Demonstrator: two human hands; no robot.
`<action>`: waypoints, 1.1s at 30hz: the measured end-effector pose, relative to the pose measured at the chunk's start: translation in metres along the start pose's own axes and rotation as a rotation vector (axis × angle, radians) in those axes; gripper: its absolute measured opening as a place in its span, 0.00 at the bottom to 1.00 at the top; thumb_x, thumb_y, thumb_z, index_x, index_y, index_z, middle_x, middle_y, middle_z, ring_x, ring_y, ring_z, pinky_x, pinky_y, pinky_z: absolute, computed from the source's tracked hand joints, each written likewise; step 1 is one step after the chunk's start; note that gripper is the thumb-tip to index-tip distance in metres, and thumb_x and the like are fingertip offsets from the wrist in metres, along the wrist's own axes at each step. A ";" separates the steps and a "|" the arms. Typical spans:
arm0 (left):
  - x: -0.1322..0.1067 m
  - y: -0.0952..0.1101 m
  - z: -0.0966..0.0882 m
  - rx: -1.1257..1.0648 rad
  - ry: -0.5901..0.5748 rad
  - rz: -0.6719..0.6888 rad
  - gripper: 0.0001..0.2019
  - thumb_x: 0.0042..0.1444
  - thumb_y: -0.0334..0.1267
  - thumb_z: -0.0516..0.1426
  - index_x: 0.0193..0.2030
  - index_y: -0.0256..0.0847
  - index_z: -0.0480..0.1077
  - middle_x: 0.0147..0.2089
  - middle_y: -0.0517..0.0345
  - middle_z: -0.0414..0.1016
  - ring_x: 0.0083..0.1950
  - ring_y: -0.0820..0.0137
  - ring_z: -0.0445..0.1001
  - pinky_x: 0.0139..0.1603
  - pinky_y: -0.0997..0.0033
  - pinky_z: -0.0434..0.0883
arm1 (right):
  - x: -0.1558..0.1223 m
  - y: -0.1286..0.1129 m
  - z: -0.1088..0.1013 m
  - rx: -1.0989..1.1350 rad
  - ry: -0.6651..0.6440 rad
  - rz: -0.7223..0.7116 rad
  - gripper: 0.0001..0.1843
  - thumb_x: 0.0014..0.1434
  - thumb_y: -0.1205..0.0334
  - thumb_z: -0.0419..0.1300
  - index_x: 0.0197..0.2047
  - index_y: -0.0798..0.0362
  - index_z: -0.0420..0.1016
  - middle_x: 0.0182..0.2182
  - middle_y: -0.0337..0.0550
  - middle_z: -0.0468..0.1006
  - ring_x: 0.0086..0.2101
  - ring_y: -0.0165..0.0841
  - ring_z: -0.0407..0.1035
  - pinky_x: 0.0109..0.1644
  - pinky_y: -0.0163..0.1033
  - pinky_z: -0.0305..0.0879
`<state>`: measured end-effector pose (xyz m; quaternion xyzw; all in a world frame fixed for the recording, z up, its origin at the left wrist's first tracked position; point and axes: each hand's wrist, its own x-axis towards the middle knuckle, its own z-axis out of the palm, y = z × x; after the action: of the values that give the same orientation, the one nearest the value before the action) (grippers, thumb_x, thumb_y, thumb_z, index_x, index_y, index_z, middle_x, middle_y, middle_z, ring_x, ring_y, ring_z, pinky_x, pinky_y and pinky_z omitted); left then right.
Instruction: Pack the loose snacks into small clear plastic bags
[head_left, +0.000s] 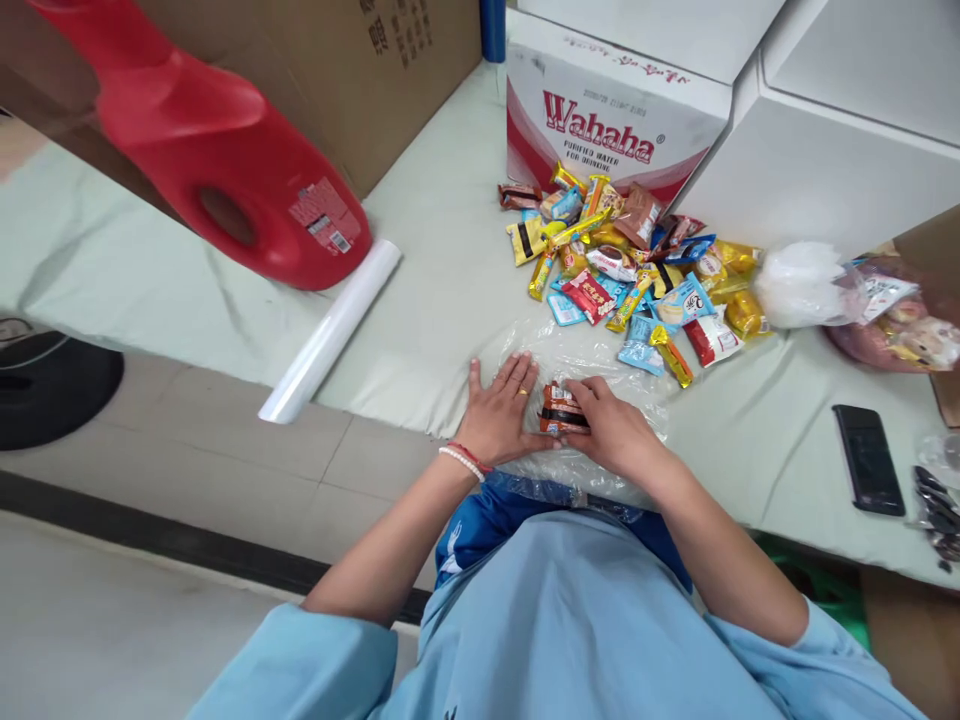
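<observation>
Pale table cover takes up most of the scene, brown carton at far left, white box with red lettering at the back. Big red bottle leans in at left, its base near one end of a white roll, which lies slantwise with its other end out past the table edge. Loose heap of wrapped snacks in front of the white box, mixed colours, no sorting visible. Clear plastic is spread, crinkled, between heap and person, near edge hanging toward the lap; sheet or bag, cannot tell. Person's left hand lies flat on the plastic, fingers extended, thumb out along the near side of the packet, holding nothing. Right hand is narrowed, thumb and fingers closing on the packet's right end. Dark phone off to the right, well apart. Smallest: the reddish-brown packet, on the plastic area between both hands; whether a layer covers it, cannot tell. Progress reads as early: plastic laid out, one packet placed there and being handled, the heap behind it not yet dealt with, no finished bundle identifiable
</observation>
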<state>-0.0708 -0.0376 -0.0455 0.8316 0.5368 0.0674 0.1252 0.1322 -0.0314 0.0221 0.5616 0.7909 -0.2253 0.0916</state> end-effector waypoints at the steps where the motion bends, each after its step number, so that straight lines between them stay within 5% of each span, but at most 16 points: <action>1: 0.000 0.000 0.000 -0.001 0.005 0.003 0.54 0.56 0.73 0.53 0.78 0.32 0.50 0.79 0.36 0.46 0.79 0.42 0.47 0.74 0.25 0.28 | -0.003 0.002 0.001 0.021 0.023 -0.008 0.41 0.62 0.53 0.66 0.73 0.46 0.56 0.66 0.53 0.64 0.50 0.45 0.76 0.44 0.41 0.67; 7: -0.001 -0.001 0.002 0.009 0.011 0.002 0.56 0.53 0.73 0.55 0.78 0.35 0.49 0.79 0.36 0.48 0.80 0.40 0.45 0.74 0.25 0.31 | -0.015 0.000 -0.003 0.045 0.086 0.040 0.26 0.67 0.52 0.61 0.65 0.48 0.66 0.58 0.49 0.73 0.49 0.44 0.76 0.42 0.40 0.66; 22: -0.003 -0.012 0.001 -0.100 0.027 0.054 0.58 0.53 0.73 0.57 0.78 0.35 0.46 0.80 0.32 0.45 0.80 0.44 0.46 0.75 0.29 0.29 | -0.007 0.005 0.006 -0.082 0.081 0.028 0.31 0.66 0.59 0.59 0.70 0.46 0.60 0.60 0.51 0.73 0.46 0.45 0.78 0.41 0.41 0.69; 26: -0.010 -0.020 -0.003 -0.138 0.134 0.052 0.41 0.65 0.60 0.54 0.78 0.41 0.48 0.79 0.38 0.49 0.80 0.49 0.46 0.76 0.33 0.40 | -0.010 0.009 0.010 -0.019 0.121 -0.004 0.35 0.66 0.55 0.62 0.72 0.47 0.58 0.67 0.55 0.66 0.49 0.47 0.77 0.44 0.45 0.74; 29: -0.021 -0.024 -0.009 -0.079 0.277 0.077 0.32 0.67 0.49 0.56 0.75 0.46 0.55 0.78 0.44 0.55 0.80 0.50 0.47 0.76 0.35 0.43 | -0.028 0.015 0.015 0.060 0.293 -0.060 0.39 0.65 0.49 0.64 0.73 0.49 0.57 0.72 0.58 0.56 0.54 0.49 0.74 0.46 0.48 0.77; 33: -0.040 -0.029 -0.018 -0.008 0.371 0.228 0.30 0.65 0.32 0.55 0.72 0.51 0.58 0.74 0.48 0.64 0.79 0.56 0.52 0.78 0.37 0.43 | -0.074 0.044 0.036 0.087 0.530 -0.419 0.32 0.67 0.48 0.62 0.69 0.51 0.64 0.64 0.59 0.69 0.59 0.47 0.70 0.56 0.50 0.74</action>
<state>-0.1170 -0.0601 -0.0355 0.8599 0.4527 0.2350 0.0189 0.1956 -0.0987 0.0085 0.4292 0.8751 -0.1188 -0.1894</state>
